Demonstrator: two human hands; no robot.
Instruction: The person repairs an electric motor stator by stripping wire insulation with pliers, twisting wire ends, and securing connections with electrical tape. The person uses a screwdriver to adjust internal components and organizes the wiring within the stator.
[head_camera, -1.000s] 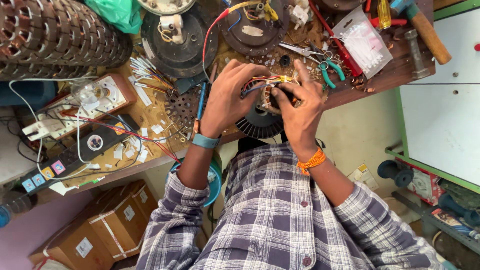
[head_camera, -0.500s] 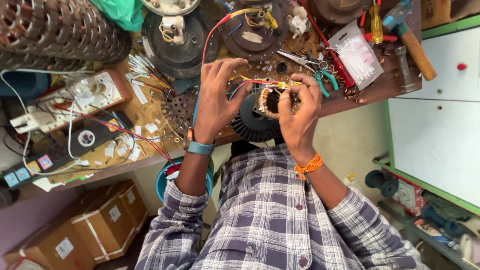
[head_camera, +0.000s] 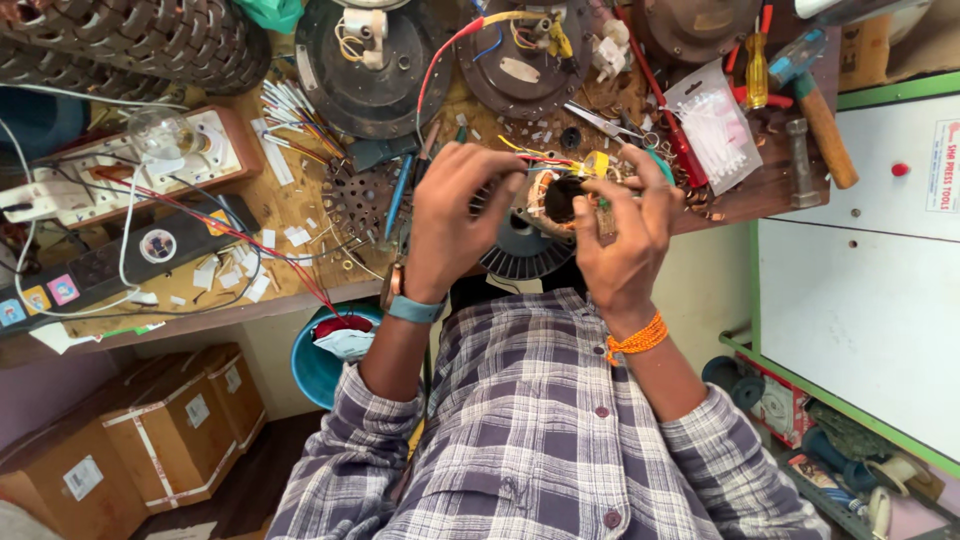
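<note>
Coil: a round wire coil (head_camera: 552, 203) with copper loops and a dark hole in the middle, held up between both hands, just above the near edge of the worktop (head_camera: 300, 215).
Which way it lies: its flat face looks up at the camera. Red and yellow wires run off it toward 11 o'clock.
Left hand: the left hand (head_camera: 455, 225) sits at 9 o'clock from the coil. Its fingers (head_camera: 497, 190) are curled and press on the coil's left rim.
Right hand: the right hand (head_camera: 625, 235) sits at 3 to 4 o'clock and looks the nearer one. Its fingers pinch the coil's right rim by a bit of yellow tape (head_camera: 597, 163).
Under it: a black ribbed disc (head_camera: 520, 258) lies at 6 o'clock, partly hidden.
Around: scissors (head_camera: 600, 122) at 1 o'clock, a hammer (head_camera: 820, 115) far off at 3 o'clock.
Change: the coil has shifted a little toward 3 o'clock since half a second ago, and the left fingers have come down lower onto its rim. Both hands still hold it.
</note>
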